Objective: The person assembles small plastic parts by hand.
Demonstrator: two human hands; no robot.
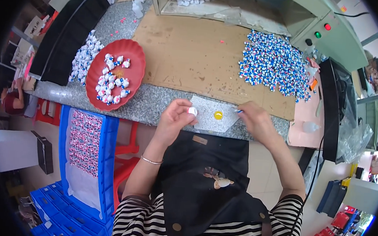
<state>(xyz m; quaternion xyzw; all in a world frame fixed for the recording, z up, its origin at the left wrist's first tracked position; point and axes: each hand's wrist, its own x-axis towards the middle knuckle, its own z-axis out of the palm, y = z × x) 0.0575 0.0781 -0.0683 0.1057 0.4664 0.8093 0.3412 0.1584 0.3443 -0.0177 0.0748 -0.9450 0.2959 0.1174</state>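
Observation:
My left hand (174,118) pinches a small white rounded piece (192,111) with a bit of pink on it. Opposite it, my right hand (258,122) has its thumb and fingertips closed on a tiny blue-and-white piece (240,111), partly hidden by the fingers. Between the two hands lies a pale speckled sheet (206,123) at the front edge of the table, bearing a round yellow blob (218,115). To the left, a red scalloped plate (137,63) carries several white rounded pieces with blue and pink parts.
A heap of small blue-and-white pieces (270,62) covers the cardboard's (188,53) right side. White pieces (83,58) are piled beyond the plate. A blue crate (108,156) of pink-and-white pieces stands lower left. A cabinet (313,34) with coloured buttons stands behind; black trays flank the table.

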